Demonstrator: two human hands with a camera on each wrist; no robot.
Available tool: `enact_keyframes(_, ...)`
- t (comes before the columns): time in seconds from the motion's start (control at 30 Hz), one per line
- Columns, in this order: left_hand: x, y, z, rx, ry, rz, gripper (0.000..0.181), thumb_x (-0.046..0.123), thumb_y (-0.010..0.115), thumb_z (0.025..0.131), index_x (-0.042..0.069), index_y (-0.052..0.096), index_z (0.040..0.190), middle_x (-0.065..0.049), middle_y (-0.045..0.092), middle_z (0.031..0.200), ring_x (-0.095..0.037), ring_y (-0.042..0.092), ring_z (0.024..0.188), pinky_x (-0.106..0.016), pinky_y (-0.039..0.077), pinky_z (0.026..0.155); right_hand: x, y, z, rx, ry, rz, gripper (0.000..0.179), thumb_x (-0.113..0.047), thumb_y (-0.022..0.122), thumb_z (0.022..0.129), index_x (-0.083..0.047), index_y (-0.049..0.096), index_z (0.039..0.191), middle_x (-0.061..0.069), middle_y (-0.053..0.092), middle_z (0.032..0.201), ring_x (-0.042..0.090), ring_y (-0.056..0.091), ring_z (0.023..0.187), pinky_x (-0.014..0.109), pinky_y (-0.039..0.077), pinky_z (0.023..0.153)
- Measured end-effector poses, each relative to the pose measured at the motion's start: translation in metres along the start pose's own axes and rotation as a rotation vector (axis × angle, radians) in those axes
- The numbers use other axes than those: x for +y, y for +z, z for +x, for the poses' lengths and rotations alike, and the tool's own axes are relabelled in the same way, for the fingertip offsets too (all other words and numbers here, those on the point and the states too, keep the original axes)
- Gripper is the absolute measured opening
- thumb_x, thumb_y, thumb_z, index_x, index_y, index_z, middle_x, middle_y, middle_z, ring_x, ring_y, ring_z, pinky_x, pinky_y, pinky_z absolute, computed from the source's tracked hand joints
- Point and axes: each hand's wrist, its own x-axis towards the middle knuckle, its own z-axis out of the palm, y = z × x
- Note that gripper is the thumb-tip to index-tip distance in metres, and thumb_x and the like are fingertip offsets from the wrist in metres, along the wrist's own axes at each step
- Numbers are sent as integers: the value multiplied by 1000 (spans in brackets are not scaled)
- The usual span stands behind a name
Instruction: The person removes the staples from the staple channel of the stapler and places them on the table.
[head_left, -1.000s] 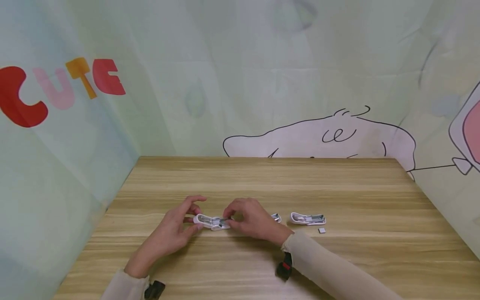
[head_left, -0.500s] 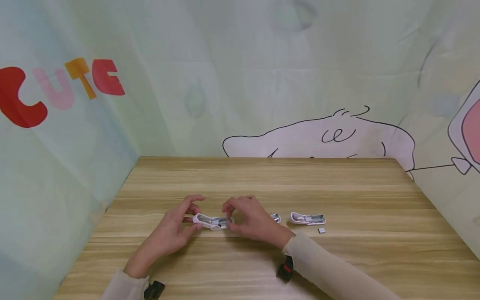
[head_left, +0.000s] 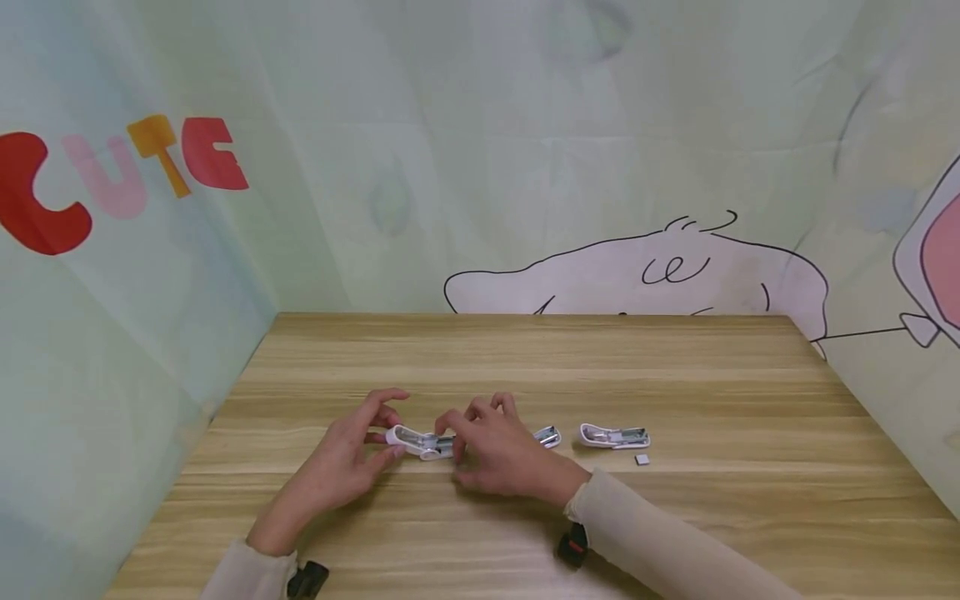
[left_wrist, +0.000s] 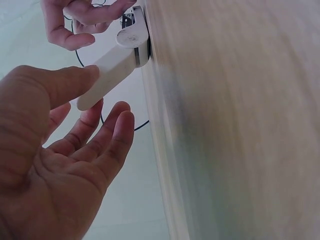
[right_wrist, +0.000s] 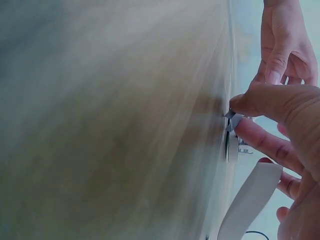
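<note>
In the head view, my left hand (head_left: 352,450) pinches the rounded handle end of a white stapler (head_left: 408,441), which lies opened out with its metal tray facing up. The left wrist view shows my thumb on the stapler's white handle (left_wrist: 112,75), fingertips on the other side. My right hand (head_left: 498,450) is over the stapler's far end and hides it. In the right wrist view, its thumb and index finger pinch a small grey piece (right_wrist: 231,120), apparently a short strip of staples, low at the tabletop.
A second white stapler (head_left: 548,437) is partly hidden behind my right hand. Farther right lies a third opened stapler (head_left: 615,437), with a small grey-white strip of staples (head_left: 642,459) in front of it. All lie on a wood-grain table (head_left: 712,375) before a printed cloth backdrop.
My right hand has come away from the stapler's end and moved down to the table beside it, its other fingers spreading. My left hand and the stapler have stayed in place.
</note>
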Motion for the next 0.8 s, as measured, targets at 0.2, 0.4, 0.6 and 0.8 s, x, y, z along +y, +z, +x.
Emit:
enact_keyframes(0.2,0,0,2,-9,0,-2,69,-3,79,93,16,46,151,-2,66,114,-21,70,108,-36,64,94,2,3,-1,10,-18,-21,58,-30,89,85,-28,56,133,-18,76,92,13,61,107,42,33,102)
enact_keyframes(0.4,0,-1,3,-12,6,3,68,-2,79,93,16,47,151,-3,66,114,-20,70,108,-37,64,94,2,1,-2,-3,-11,-14,57,-33,88,87,-28,56,134,-18,75,95,14,61,110,43,35,105)
enact_keyframes(0.6,-3,-1,4,1,13,20,70,1,84,90,13,49,149,-3,68,112,-17,69,105,-37,64,92,6,-6,-9,23,17,67,50,-34,86,89,-24,63,132,-14,74,103,15,60,114,48,35,111)
enact_keyframes(0.8,-2,-3,3,-26,-50,43,78,15,90,86,18,48,152,-2,68,117,-18,66,110,-40,63,93,15,-15,-24,121,5,71,49,-34,85,92,-20,64,134,-7,73,122,13,60,119,47,36,110)
